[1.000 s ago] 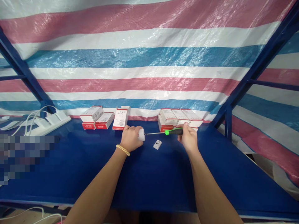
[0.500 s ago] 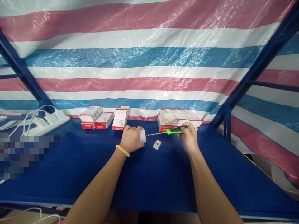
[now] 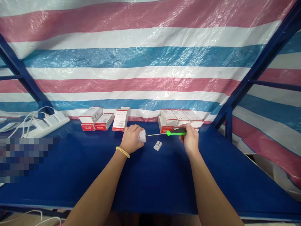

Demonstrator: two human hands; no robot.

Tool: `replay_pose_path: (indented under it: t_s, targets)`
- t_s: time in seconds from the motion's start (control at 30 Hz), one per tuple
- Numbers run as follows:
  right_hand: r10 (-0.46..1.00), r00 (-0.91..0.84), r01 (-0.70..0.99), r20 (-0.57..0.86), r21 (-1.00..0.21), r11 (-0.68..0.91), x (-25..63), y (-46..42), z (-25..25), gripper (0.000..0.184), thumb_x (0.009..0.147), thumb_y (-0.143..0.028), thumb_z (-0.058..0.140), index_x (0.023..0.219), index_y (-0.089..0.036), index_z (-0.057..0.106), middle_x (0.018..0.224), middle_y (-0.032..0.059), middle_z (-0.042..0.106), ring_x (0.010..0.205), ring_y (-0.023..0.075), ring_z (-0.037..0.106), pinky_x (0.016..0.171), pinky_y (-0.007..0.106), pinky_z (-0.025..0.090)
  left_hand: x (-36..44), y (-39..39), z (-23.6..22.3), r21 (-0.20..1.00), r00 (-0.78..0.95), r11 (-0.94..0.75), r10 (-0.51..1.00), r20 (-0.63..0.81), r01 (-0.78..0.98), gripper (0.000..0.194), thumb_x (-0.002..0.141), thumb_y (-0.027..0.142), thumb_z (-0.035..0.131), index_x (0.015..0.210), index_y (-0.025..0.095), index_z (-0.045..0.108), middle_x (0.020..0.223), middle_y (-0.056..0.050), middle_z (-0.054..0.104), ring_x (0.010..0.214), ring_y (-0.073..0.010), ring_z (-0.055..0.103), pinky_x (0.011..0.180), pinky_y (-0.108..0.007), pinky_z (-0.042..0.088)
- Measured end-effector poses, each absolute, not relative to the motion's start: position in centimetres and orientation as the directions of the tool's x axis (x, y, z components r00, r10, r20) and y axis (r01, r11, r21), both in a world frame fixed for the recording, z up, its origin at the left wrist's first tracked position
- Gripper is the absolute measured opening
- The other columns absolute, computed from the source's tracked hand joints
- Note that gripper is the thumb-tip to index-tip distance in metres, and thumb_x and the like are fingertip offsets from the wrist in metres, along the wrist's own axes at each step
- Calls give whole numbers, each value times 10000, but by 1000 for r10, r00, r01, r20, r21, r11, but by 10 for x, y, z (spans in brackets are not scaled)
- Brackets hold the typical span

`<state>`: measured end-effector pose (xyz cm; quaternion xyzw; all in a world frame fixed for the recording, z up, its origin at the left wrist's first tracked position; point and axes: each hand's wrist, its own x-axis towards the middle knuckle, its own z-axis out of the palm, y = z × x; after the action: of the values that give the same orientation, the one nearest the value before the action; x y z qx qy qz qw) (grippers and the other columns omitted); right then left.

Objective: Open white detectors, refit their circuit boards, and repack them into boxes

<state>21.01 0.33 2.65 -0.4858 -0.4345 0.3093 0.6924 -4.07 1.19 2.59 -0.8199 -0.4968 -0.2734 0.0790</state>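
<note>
My left hand, with a cream coiled band at the wrist, is closed around a small white plastic device. Most of the device is hidden by the fingers; its right end sticks out. In my right hand is a screwdriver with a green and black handle, held level. The shaft points left and its tip meets the right end of the device. Between and below the hands, a small white plate with dark cut-outs lies flat on the blue table.
White and red boxes stand at the back left, one of them, a leaning box, just behind my left hand. Stacked boxes are behind my right hand. A power strip with chargers and cables lies at far left. Striped sheeting hangs behind.
Fingers of my right hand have shifted on the screwdriver handle. The device in my left hand is turned slightly, showing a small red mark. The plate lies as before.
</note>
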Motion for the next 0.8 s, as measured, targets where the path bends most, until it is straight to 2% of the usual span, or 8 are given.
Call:
replay_pose_path:
  t_s: [0.2,0.33,0.53,0.8]
  targets:
    - [856,418,-8,303,-941,337,211,4,25,469,807,-638,493,761,-185,605,364,-48,464,303,88,398,306,191,287,-40,13,25,159,342,-499,760,552,852,453,581,222,690,1026,186,620,992,-68,608,967,-255,555,854,-388,429]
    - [841,439,56,318,-943,327,211,3,27,411,799,-596,543,724,-194,587,350,-60,445,296,80,378,303,186,284,-41,13,24,155,361,-518,752,551,841,484,563,216,694,1038,167,616,975,-74,612,921,-246,568,847,-371,453]
    - [842,408,122,352,-935,332,209,-2,33,301,756,-475,650,684,-198,558,363,-71,457,296,72,378,303,180,291,-43,14,25,119,413,-542,748,520,832,515,537,216,703,1042,165,613,1036,-80,650,941,-262,592,867,-391,452]
    - [834,441,96,331,-941,323,210,-1,34,293,730,-465,665,686,-199,552,390,-75,445,320,79,411,304,179,313,-43,14,26,123,464,-591,731,500,798,534,537,223,708,1053,169,579,1060,-68,660,970,-265,587,900,-402,448]
